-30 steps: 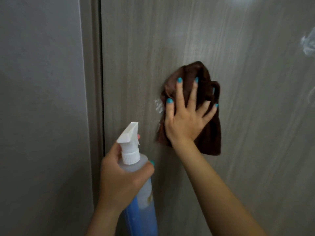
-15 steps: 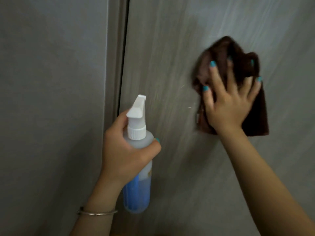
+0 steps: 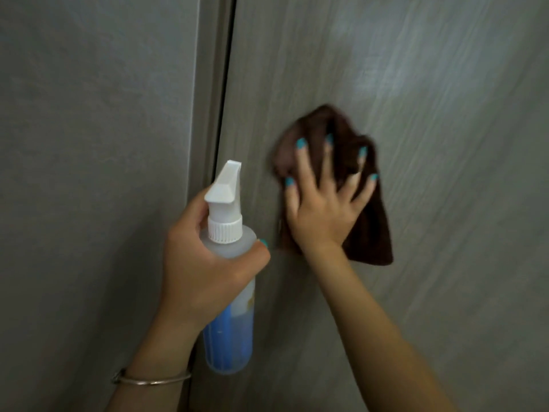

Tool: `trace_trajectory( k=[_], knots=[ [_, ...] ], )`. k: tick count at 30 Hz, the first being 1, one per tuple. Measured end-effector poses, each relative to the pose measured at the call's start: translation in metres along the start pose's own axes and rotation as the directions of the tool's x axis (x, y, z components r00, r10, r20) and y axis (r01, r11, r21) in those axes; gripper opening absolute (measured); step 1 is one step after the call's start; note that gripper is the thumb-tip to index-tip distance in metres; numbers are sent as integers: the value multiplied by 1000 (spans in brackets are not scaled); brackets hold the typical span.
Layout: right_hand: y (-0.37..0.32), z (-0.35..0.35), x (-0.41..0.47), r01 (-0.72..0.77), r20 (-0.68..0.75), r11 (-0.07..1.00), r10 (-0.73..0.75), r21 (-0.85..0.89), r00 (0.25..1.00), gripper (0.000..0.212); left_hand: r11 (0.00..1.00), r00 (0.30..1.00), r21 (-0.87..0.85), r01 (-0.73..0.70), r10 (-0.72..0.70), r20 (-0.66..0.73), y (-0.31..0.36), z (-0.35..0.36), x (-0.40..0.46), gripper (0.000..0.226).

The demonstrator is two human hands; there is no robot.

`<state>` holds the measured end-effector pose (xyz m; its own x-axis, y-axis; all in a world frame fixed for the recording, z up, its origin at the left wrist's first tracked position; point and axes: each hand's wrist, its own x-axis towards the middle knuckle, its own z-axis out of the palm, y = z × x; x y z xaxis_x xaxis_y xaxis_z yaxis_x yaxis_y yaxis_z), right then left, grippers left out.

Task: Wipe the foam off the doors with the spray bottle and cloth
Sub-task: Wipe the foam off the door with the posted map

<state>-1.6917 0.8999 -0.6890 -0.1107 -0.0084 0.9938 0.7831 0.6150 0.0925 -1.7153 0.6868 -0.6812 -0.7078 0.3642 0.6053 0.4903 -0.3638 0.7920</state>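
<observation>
My right hand (image 3: 323, 209) presses a dark brown cloth (image 3: 371, 236) flat against the grey wood-grain door (image 3: 430, 144), fingers spread straight. The cloth is blurred from motion. My left hand (image 3: 205, 263) grips a clear spray bottle (image 3: 230, 322) with blue liquid and a white nozzle, held upright just left of the cloth, near the door's left edge. No foam shows on the door around the cloth.
A dark vertical gap (image 3: 224, 93) separates the wiped door from a plain grey panel (image 3: 89, 173) on the left. A pale sheen (image 3: 416, 78) lies on the door's upper right.
The cloth and my right hand swept right, then back left and lower on the door. The small white foam streak beside the cloth is gone. The spray bottle stayed in my left hand.
</observation>
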Motion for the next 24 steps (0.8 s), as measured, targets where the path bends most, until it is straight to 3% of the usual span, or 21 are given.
trace_trajectory(
  k=[2, 7, 12, 16, 18, 21, 24],
  knots=[
    [-1, 1, -40, 69, 51, 996, -72, 55, 996, 53, 1000, 1000, -4, 5, -5, -8, 3, -3, -5, 50],
    [4, -4, -97, 20, 146, 998, -28, 56, 989, 60, 1000, 999, -8, 30, -30, 29, 12, -9, -17, 47],
    [16, -10, -20, -50, 108, 997, 43, 58, 993, 51, 999, 998, -26, 20, -19, 54, 22, -5, -15, 48],
    [26, -19, 93, -174, 62, 982, 170, 69, 984, 60, 999, 999, -40, -2, 4, 36, 26, -5, -6, 46],
    [30, -24, 139, -219, 111, 975, 213, 45, 971, 64, 999, 999, -42, -8, 9, 30, 24, -4, -4, 45],
    [29, -26, 158, -219, 181, 976, 215, 3, 960, 62, 999, 999, -34, -14, 15, 32, 18, -2, -3, 47],
    [25, -20, 129, -164, 110, 986, 164, -8, 980, 56, 1000, 999, -29, 5, -4, 32, 11, -1, -4, 44]
  ],
)
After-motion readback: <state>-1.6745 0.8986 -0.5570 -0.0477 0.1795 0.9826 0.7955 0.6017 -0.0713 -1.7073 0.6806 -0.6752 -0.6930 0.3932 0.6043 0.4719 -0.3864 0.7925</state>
